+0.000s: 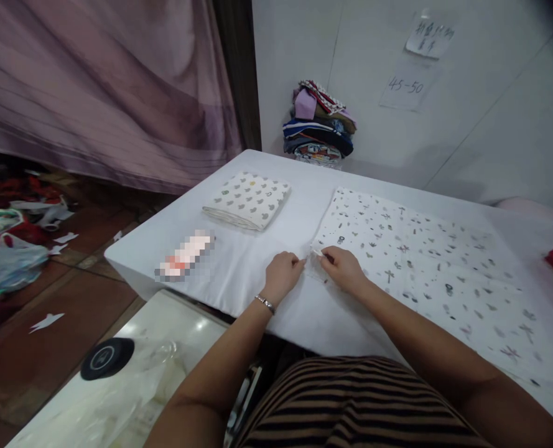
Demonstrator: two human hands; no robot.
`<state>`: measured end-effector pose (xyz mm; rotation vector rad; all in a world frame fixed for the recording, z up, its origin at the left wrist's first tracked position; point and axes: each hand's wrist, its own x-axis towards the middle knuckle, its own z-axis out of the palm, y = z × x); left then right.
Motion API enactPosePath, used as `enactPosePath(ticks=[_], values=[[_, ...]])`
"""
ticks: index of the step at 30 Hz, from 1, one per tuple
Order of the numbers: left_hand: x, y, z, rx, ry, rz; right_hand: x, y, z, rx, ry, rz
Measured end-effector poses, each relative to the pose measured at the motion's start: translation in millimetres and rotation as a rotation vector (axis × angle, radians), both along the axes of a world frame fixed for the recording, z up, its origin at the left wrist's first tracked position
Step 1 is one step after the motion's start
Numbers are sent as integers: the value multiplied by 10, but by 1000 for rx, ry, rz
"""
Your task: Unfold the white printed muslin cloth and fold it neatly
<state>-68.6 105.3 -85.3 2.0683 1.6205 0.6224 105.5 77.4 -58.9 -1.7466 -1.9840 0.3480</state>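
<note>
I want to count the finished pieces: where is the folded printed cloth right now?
In the head view the folded cloth lies on the white table at its far left, ahead of the left hand and left of the spread printed cloth.

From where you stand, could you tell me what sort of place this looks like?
Probably a small textile or garment-folding workroom. Both hands pinch the corner of a printed cloth spread on a white-covered table, a folded printed cloth lies nearby, and a stack of folded fabrics sits against the wall.
</note>
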Motion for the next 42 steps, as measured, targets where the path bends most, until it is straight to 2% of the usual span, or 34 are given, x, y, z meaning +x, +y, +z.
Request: enactPosePath(ticks=[4, 6, 8, 10, 14, 16, 18, 25, 31, 39, 42], values=[[108, -63, -30, 76, 190, -45, -20, -32, -32, 55, 12, 0], [161, -63, -32, 77, 187, -61, -26, -53, -42, 68, 9, -4], [187, -48, -22, 15, 94, -53, -21, -70, -37, 81, 3, -11], [188, -37, -8, -128, -125, -24, -14, -87, -20, 111, -16, -22], [165, -92, 2, -486, -788, 80, -52, -140, -1, 105, -156, 33], [159, -150, -6, -562, -1017, 150, -99, -171, -13, 52, -228, 109], [155, -209, -18, -578, -1125, 187, -146, -197, -31, 15, -265, 159], [115, -296, -57, -511, -1100, 155, -196, -234, -48, -5, -325, 187], [72, -300, -63, -533, -1114, 149, -213, -256, -71, -17, -322, 200], [79, -302, -136, -520, -1051, 123, -127, -192, -23, -183, 15, 225], [71, -300, -162, -493, -1008, 99, -89, -157, -37, -178, 13, 277]])
